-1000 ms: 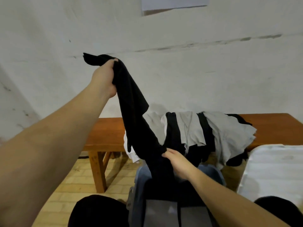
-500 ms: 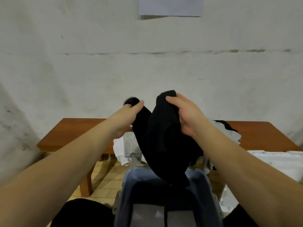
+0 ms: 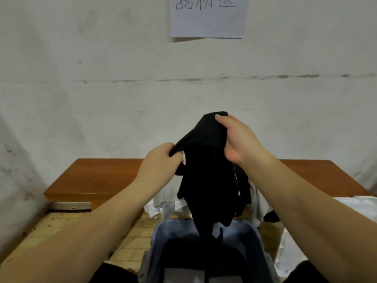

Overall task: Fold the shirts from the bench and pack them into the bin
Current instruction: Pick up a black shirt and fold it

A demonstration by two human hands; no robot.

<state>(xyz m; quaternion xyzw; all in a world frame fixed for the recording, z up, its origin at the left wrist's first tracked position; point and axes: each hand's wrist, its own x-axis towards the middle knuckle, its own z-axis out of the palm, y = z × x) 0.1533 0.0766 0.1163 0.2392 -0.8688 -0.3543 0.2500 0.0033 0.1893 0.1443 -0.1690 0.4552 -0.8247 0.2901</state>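
A white wall [image 3: 102,109] with a paper sign [image 3: 207,17] backs the wooden bench [image 3: 98,178], where pale shirts [image 3: 163,205] hang over the front edge. Below stands a blue bin [image 3: 163,237]. Above the bin a black shirt [image 3: 208,180] hangs, its tail dipping inside. The right hand [image 3: 238,139] grips its top, fingers curled over the cloth; the left hand [image 3: 161,160] pinches a fold beside it.

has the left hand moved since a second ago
Yes. The left hand has dropped from high above the bench to just above its back edge, nearer the right hand.
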